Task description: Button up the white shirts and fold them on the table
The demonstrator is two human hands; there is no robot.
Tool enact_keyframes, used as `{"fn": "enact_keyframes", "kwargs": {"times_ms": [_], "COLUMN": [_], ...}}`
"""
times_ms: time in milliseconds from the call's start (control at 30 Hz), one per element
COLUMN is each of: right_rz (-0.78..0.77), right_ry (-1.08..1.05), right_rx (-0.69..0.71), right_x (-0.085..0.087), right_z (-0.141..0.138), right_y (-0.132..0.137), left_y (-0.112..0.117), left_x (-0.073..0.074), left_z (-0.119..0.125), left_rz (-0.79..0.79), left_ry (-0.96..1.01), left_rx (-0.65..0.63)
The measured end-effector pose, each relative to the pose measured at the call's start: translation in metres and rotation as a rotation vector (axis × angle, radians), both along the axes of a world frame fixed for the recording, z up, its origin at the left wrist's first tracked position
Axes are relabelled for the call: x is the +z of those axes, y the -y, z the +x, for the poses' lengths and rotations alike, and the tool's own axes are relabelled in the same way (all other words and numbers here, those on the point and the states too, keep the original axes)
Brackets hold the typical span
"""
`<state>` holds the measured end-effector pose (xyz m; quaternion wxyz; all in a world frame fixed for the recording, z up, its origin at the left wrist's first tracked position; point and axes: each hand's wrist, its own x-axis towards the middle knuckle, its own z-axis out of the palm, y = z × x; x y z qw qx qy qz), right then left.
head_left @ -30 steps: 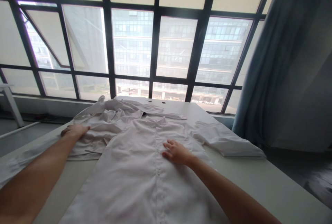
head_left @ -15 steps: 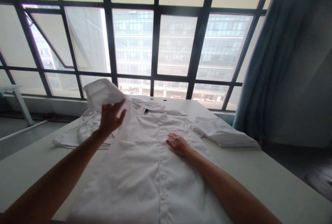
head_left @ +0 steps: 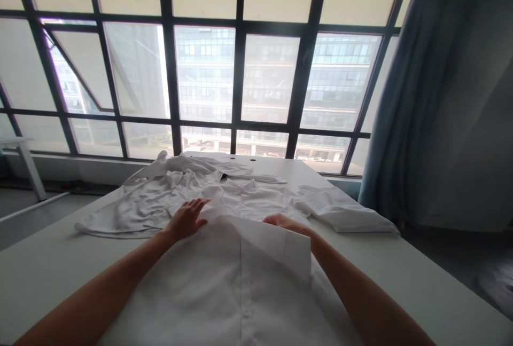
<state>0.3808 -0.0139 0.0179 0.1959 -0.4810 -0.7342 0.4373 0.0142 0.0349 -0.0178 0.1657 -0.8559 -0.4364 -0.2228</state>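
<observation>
A white button-up shirt (head_left: 208, 292) lies front up before me, its button placket running down the middle. One sleeve (head_left: 288, 250) is folded across the chest, its cuff end pointing right and standing a little off the cloth. My left hand (head_left: 186, 219) rests at the left shoulder side of the shirt, fingers stretched out and thumb apart. At the sleeve's upper edge is my right hand (head_left: 284, 221), fingers curled on the cloth; the sleeve hides part of them.
More crumpled white garments (head_left: 160, 196) lie left and beyond the shirt. On the right, the other white sleeve (head_left: 340, 210) spreads over the white table (head_left: 425, 282). Large framed windows (head_left: 204, 73) stand behind, a blue-grey curtain (head_left: 404, 122) at right.
The sleeve that my left hand held up at the left has come down across the shirt to the right. My left hand has let it go; my right hand has closed at its edge.
</observation>
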Motion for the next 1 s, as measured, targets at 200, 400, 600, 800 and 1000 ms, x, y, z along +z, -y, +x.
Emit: {"fn": "enact_keyframes", "kwargs": {"times_ms": [200, 400, 600, 800, 1000], "right_rz": [0.081, 0.091, 0.491, 0.548, 0.250], "right_ry": [0.648, 0.630, 0.605, 0.757, 0.798], "right_rx": [0.103, 0.187, -0.019, 0.042, 0.153], "right_x": [0.018, 0.041, 0.074, 0.093, 0.057], "right_z": [-0.029, -0.026, -0.013, -0.046, -0.037], "right_y": [0.030, 0.044, 0.063, 0.117, 0.103], "left_y": [-0.006, -0.011, -0.018, -0.028, -0.043], "left_x": [0.009, 0.013, 0.010, 0.002, 0.008], "left_z": [-0.016, -0.032, -0.036, -0.041, -0.063], "left_rz": [-0.159, -0.221, -0.190, -0.151, -0.421], "left_ry": [0.022, 0.149, 0.174, 0.209, 0.120], "left_rx": [0.211, 0.410, 0.401, 0.316, 0.259]}}
